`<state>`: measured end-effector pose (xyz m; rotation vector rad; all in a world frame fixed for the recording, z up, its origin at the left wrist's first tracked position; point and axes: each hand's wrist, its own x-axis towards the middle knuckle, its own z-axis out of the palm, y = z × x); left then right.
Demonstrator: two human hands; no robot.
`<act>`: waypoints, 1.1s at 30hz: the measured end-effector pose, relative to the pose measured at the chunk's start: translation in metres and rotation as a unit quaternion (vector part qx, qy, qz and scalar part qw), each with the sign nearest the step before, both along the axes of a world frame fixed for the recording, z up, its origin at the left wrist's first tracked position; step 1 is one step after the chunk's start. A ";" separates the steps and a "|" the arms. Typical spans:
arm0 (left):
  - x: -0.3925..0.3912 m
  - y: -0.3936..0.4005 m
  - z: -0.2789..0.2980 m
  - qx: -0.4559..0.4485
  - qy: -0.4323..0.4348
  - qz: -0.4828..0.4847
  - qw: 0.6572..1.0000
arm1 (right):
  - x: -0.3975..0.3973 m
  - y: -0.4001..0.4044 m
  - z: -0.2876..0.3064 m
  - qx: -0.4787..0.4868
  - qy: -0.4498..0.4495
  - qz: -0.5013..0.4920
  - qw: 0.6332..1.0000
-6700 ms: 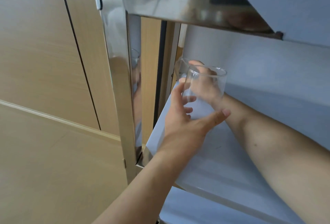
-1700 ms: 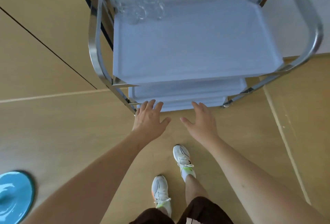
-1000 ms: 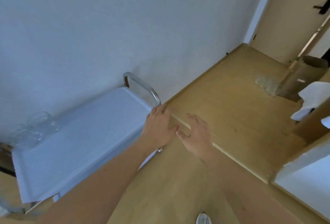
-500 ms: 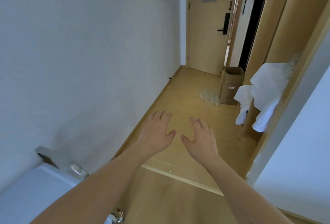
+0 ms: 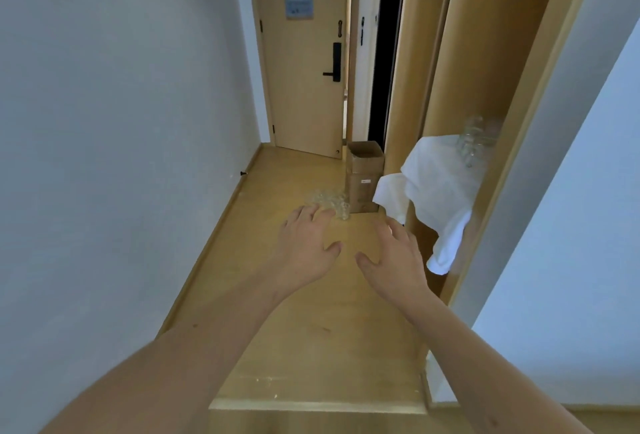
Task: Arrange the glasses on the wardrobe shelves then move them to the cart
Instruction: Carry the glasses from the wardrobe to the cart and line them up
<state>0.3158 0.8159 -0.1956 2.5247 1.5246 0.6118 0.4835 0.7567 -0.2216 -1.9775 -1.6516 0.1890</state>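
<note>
Both my hands are held out in front of me over the wooden hallway floor, palms down, fingers spread, holding nothing: my left hand (image 5: pixel 308 243) and my right hand (image 5: pixel 394 257). Clear glasses (image 5: pixel 476 139) stand on a wardrobe shelf (image 5: pixel 433 156) covered with a white cloth, to the right and beyond my right hand. A cluster of clear glasses (image 5: pixel 329 201) sits on the floor just past my left fingertips. The cart is out of view.
A cardboard box (image 5: pixel 365 177) stands on the floor beside the floor glasses. A closed wooden door (image 5: pixel 304 63) ends the hallway. A white wall (image 5: pixel 121 122) runs along the left; the wardrobe frame (image 5: pixel 519 129) and a white panel stand on the right.
My view swung away from the cart and up the hallway; the cart dropped out of sight. The wardrobe shelf with glasses came closer. Both hands stayed empty and spread.
</note>
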 end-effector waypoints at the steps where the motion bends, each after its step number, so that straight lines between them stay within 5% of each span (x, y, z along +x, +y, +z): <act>1: 0.000 0.016 0.002 0.004 -0.008 -0.010 1.000 | -0.002 0.012 0.002 0.004 0.002 -0.016 1.000; 17: -0.009 0.226 0.033 -0.007 -0.145 -0.145 0.979 | -0.036 0.173 0.030 0.002 0.009 -0.165 0.986; 33: 0.152 0.402 0.024 0.022 -0.107 -0.213 0.971 | 0.109 0.329 0.009 0.042 0.056 -0.255 0.965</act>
